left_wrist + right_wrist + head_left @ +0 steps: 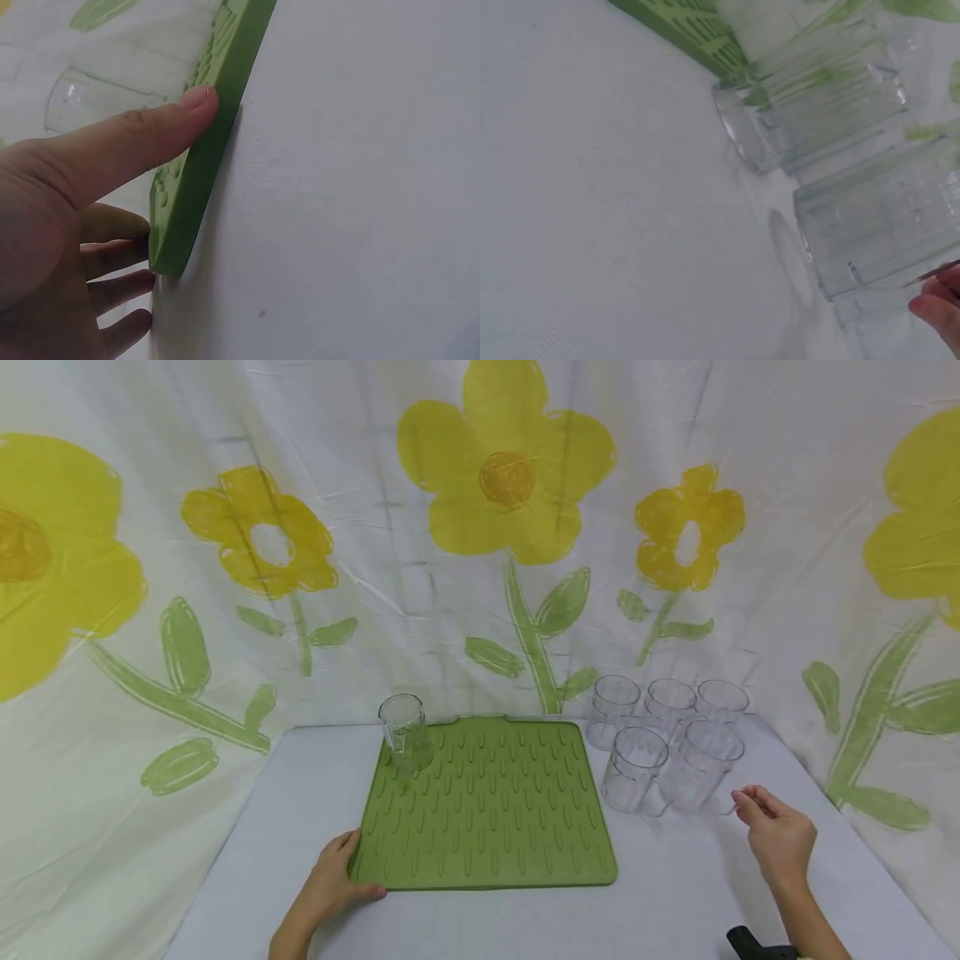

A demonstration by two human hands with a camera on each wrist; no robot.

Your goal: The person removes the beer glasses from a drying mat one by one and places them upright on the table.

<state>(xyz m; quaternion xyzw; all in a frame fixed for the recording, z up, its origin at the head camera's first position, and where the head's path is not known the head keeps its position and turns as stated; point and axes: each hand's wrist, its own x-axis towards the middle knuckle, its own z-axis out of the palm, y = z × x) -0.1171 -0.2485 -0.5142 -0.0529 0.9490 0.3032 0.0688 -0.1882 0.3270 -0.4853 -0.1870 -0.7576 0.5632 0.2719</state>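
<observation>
A green drying mat [487, 810] with raised ridges lies on the white table. My left hand [330, 881] rests at its front left corner, thumb against the front edge and straight fingers along the left side; the thumb [142, 135] shows in the left wrist view. One clear glass [407, 735] stands on the mat's back left corner. To the right of the mat is a group of several clear glass mugs. My right hand [776, 835] pinches the thin handle of the front right glass mug [701, 768], its fingertips [930, 304] visible in the right wrist view.
Beside the held mug, another glass mug [633, 772] stands close. Behind them is a row including a back left glass [611, 718]. A white curtain [420, 627] with yellow flowers hangs behind the table. A black object [753, 943] shows near my right forearm.
</observation>
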